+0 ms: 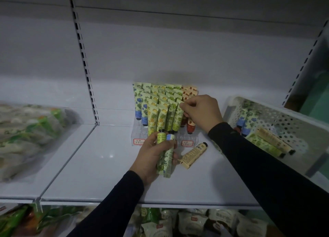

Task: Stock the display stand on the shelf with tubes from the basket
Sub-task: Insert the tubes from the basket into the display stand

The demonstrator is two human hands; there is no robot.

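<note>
A clear tiered display stand sits mid-shelf, holding rows of upright green, yellow, blue and orange flowered tubes. My right hand reaches over its right side and pinches the top of a green tube in the front row. My left hand is in front of the stand and grips two tubes, caps up. A cream tube lies flat on the shelf beside them. The white perforated basket stands at the right with several tubes inside.
The white shelf has bagged goods at its left end. A slotted upright runs up the back panel. More packaged items fill the shelf below.
</note>
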